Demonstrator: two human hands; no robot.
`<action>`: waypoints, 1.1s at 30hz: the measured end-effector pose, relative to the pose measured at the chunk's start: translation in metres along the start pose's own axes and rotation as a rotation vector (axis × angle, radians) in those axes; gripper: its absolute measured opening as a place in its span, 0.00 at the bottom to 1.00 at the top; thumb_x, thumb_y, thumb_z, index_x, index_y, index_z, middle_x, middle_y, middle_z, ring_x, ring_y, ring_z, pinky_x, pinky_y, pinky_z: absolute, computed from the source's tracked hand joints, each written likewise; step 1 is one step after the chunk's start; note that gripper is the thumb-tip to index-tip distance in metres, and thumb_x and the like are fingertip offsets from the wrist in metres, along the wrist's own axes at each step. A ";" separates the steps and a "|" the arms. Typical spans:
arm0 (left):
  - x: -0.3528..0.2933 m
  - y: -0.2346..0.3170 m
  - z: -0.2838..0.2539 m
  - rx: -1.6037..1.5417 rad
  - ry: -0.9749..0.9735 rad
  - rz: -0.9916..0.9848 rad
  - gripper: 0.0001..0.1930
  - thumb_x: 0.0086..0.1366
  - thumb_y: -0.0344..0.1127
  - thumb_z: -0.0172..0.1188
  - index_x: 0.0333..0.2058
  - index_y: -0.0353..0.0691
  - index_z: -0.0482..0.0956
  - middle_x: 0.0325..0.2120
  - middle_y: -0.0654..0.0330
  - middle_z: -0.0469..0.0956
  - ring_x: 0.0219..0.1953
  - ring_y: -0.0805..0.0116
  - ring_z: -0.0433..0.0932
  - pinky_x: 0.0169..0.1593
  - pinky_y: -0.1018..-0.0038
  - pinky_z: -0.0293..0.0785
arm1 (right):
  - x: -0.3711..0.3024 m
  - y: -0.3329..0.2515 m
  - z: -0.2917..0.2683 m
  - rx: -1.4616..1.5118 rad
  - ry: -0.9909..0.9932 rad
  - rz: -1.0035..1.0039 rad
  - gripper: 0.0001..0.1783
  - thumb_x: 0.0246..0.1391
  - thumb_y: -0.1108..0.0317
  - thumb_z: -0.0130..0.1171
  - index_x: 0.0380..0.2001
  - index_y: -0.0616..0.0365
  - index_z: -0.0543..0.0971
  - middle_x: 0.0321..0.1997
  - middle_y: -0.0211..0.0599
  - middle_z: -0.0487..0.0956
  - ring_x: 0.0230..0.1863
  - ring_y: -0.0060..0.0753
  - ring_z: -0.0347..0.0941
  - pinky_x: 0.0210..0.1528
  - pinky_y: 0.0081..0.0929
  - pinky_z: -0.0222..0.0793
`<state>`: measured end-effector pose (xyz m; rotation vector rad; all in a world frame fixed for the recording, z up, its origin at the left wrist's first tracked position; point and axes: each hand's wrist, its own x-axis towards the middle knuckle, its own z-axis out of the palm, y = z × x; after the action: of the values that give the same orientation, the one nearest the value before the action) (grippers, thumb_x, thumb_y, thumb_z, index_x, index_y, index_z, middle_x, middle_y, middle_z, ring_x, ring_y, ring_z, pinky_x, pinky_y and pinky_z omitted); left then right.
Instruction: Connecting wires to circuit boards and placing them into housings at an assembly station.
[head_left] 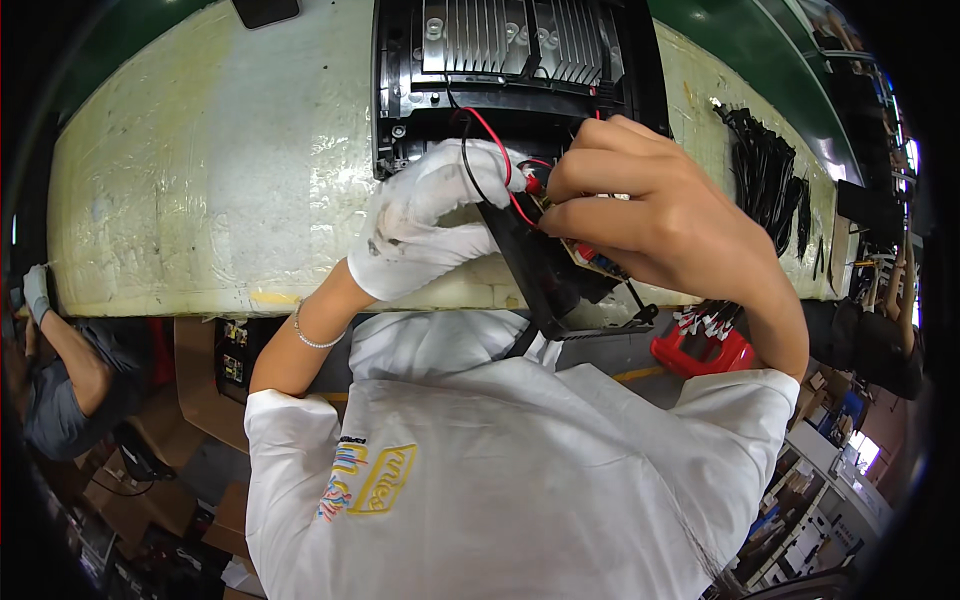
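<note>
My left hand, in a smudged white glove, is closed around the upper left edge of a black plastic housing that tilts over the table's near edge. A red wire and a black wire loop past its fingertips. Inside the housing sit electronic parts, partly covered by my bare right hand. That hand's fingers are bent and pinched together beside the wires; what they hold is hidden. Just beyond both hands lies a larger black case with a finned metal heatsink, from which the wires come.
The worktable has a shiny film surface. A bundle of black cables lies on its right side, and a dark flat device at the far edge. A red stool stands below. Another person's gloved hand is at far left.
</note>
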<state>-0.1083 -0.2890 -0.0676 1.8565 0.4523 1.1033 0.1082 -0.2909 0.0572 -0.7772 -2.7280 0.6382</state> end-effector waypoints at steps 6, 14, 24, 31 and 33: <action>-0.008 -0.003 0.001 -0.072 0.025 -0.040 0.14 0.52 0.26 0.69 0.38 0.40 0.78 0.43 0.58 0.77 0.45 0.59 0.77 0.49 0.69 0.75 | 0.019 -0.013 -0.005 -0.119 -0.030 0.203 0.16 0.32 0.81 0.65 0.31 0.62 0.79 0.37 0.38 0.76 0.45 0.42 0.70 0.43 0.33 0.70; -0.005 0.002 -0.001 0.052 0.055 -0.012 0.17 0.49 0.24 0.69 0.39 0.39 0.78 0.42 0.57 0.77 0.46 0.59 0.78 0.48 0.68 0.75 | 0.022 0.004 -0.010 -0.022 -0.018 -0.097 0.16 0.35 0.81 0.65 0.33 0.60 0.78 0.37 0.38 0.77 0.40 0.41 0.70 0.37 0.31 0.69; -0.007 -0.004 0.002 0.009 0.063 -0.020 0.17 0.49 0.24 0.69 0.38 0.40 0.77 0.43 0.58 0.78 0.50 0.58 0.76 0.53 0.66 0.72 | 0.015 0.004 -0.006 0.133 -0.036 -0.018 0.10 0.36 0.80 0.63 0.27 0.64 0.78 0.31 0.35 0.73 0.36 0.39 0.67 0.35 0.30 0.66; -0.010 -0.008 0.001 -0.041 0.070 0.025 0.14 0.50 0.25 0.68 0.37 0.39 0.78 0.42 0.56 0.78 0.49 0.56 0.76 0.53 0.65 0.72 | 0.023 -0.006 -0.006 -0.082 -0.045 0.169 0.11 0.35 0.81 0.62 0.28 0.63 0.77 0.35 0.35 0.73 0.39 0.40 0.67 0.36 0.31 0.67; -0.012 -0.007 -0.003 0.043 -0.021 0.049 0.14 0.50 0.24 0.67 0.37 0.38 0.78 0.41 0.56 0.78 0.49 0.56 0.76 0.52 0.65 0.73 | 0.024 0.000 0.000 -0.085 0.094 0.123 0.13 0.35 0.81 0.62 0.30 0.62 0.76 0.40 0.36 0.74 0.41 0.41 0.67 0.37 0.31 0.68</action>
<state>-0.1159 -0.2915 -0.0790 1.9241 0.4226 1.1133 0.0880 -0.2776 0.0599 -0.9754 -2.6526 0.4995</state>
